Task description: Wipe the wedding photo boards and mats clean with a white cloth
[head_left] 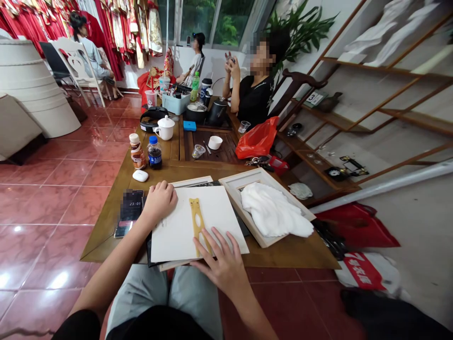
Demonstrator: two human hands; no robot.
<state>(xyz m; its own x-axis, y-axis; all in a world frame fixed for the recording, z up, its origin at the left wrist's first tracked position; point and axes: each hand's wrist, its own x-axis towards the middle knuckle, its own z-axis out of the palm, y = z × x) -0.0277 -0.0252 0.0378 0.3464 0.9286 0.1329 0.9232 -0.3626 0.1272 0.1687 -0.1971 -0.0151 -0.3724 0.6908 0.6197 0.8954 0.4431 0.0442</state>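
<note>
My left hand (159, 204) lies palm down on the upper left corner of a white sheet of paper (177, 226), its fingers close together. My right hand (221, 264) rests at the sheet's lower edge with its fingers spread, the fingertips beside a flat yellow cut-out strip (197, 222) lying on the paper. Neither hand visibly grips anything. A dark phone (129, 212) lies just left of my left wrist. To the right, a pale wooden frame (244, 189) holds a white fluffy cloth (272, 210). More boards or sheets show beneath the paper.
The wooden table (148, 174) carries a white earbud case, bottles, a lidded mug, a teapot and a tea tray. A seated person (255, 89) holds something up at the far end. Two other people sit further back. The tiled floor lies left; a red bag hangs right.
</note>
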